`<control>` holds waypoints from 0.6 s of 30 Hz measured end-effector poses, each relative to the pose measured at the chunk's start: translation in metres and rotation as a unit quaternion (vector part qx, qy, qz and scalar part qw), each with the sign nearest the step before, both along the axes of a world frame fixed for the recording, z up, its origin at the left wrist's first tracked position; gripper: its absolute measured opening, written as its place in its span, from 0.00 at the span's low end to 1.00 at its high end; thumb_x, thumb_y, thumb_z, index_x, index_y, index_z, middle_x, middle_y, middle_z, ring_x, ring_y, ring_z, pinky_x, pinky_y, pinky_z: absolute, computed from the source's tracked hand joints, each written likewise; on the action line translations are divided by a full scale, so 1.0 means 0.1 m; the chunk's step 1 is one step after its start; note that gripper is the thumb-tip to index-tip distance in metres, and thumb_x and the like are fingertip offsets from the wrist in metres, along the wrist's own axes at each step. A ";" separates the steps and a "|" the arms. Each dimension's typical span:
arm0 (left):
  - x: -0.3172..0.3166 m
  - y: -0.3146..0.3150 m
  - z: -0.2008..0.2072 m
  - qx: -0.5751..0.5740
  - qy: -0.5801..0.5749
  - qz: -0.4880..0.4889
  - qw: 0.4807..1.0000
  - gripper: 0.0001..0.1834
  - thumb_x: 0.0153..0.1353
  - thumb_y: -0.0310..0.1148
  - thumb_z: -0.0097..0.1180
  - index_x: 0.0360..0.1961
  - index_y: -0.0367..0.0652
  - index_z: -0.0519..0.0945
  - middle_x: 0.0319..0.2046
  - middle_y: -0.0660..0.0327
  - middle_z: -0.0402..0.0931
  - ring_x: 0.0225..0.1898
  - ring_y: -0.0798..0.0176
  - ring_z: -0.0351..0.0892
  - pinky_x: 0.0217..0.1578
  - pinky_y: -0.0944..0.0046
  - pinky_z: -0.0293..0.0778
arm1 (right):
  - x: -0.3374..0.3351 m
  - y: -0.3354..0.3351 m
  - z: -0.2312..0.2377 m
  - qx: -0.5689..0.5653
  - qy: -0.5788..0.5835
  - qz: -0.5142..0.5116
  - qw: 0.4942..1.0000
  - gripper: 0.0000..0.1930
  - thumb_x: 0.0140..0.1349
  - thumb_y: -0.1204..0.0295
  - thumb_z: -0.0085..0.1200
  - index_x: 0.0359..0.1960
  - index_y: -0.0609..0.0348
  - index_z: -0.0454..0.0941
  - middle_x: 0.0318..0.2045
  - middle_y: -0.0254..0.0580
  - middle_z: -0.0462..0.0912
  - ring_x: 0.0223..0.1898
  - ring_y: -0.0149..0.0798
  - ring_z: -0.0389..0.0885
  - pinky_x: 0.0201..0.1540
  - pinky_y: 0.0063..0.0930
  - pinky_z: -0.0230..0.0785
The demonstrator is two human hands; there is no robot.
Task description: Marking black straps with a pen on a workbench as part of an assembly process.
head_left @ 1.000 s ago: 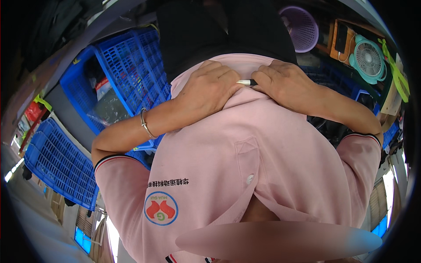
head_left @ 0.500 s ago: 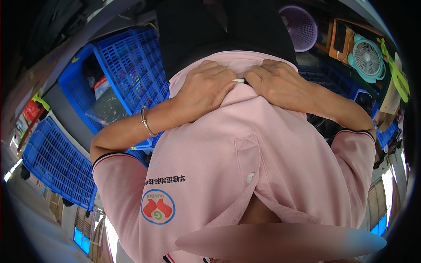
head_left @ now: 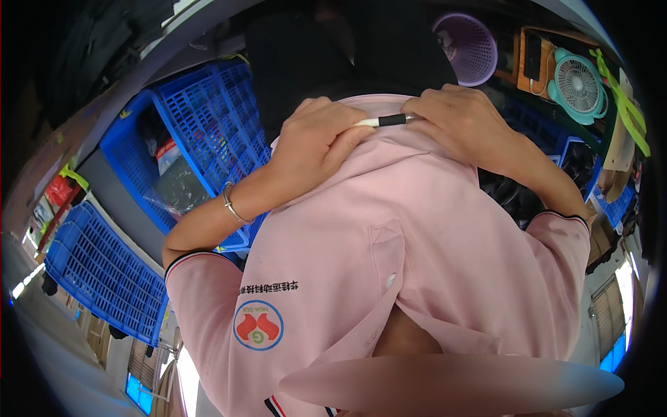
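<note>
Across the front of my pink shirt (head_left: pixel 431 208), near its lower hem, a thin pen-like stick (head_left: pixel 391 120) lies between my two hands. It is white with a black band; its ends are hidden in the fingers. My left hand (head_left: pixel 321 132), with a metal bangle (head_left: pixel 229 201) on its wrist, is closed round the white end. My right hand (head_left: pixel 455 121) is closed over the other end, beside the black band. Fingers of both hands curl down out of sight at the shirt's hem. Whether they also grip cloth I cannot tell.
Blue plastic crates (head_left: pixel 208 118) stand at my left, one holding plastic-wrapped things. Another blue crate (head_left: pixel 108 271) is farther left. Ahead right are a purple basket (head_left: pixel 479 52), a turquoise fan (head_left: pixel 578 85) and a phone (head_left: pixel 533 55) on a wooden board.
My hands have drawn slightly apart, so more of the stick, with its black band, shows between them. The whole view has shifted a little.
</note>
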State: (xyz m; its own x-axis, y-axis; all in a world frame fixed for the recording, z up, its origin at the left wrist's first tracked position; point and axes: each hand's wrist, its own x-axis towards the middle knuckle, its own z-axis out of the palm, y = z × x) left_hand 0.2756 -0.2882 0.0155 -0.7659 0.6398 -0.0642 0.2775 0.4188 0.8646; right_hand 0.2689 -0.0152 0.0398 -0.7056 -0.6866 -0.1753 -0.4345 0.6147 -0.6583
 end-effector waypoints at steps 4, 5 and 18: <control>-0.07 0.09 0.07 0.110 -0.192 0.165 0.961 0.20 0.61 0.24 0.67 0.55 0.39 0.81 0.42 0.62 0.84 0.39 0.72 0.79 0.47 0.68 0.76 | 0.00 0.02 -0.08 -0.074 0.017 -0.059 0.995 0.09 0.64 0.67 0.61 0.40 0.59 0.82 0.31 0.40 0.85 0.30 0.47 0.84 0.36 0.36 0.76; -0.15 0.06 0.02 0.148 -0.229 0.193 0.943 0.26 0.61 0.20 0.66 0.61 0.39 0.77 0.49 0.61 0.82 0.46 0.74 0.79 0.52 0.71 0.76 | -0.03 -0.01 -0.09 -0.084 0.033 -0.078 0.993 0.08 0.65 0.67 0.61 0.39 0.59 0.82 0.31 0.40 0.85 0.30 0.46 0.84 0.35 0.36 0.76; -0.76 0.43 0.35 0.445 -0.258 0.190 0.836 0.24 0.78 0.41 0.48 0.65 0.34 0.75 0.58 0.47 0.80 0.56 0.58 0.80 0.38 0.64 0.82 | -0.55 -0.72 0.23 -0.285 -0.050 -0.277 0.916 0.09 0.74 0.68 0.53 0.42 0.61 0.81 0.20 0.37 0.80 0.19 0.32 0.79 0.23 0.25 0.70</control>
State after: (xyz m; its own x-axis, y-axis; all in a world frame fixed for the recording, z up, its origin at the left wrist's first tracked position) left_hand 0.1995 -0.2456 0.0503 -0.9418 0.3272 -0.0775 -0.2365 -0.4809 0.8443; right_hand 0.2140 -0.0872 0.0630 -0.9735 -0.2281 0.0184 -0.0806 0.2664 -0.9605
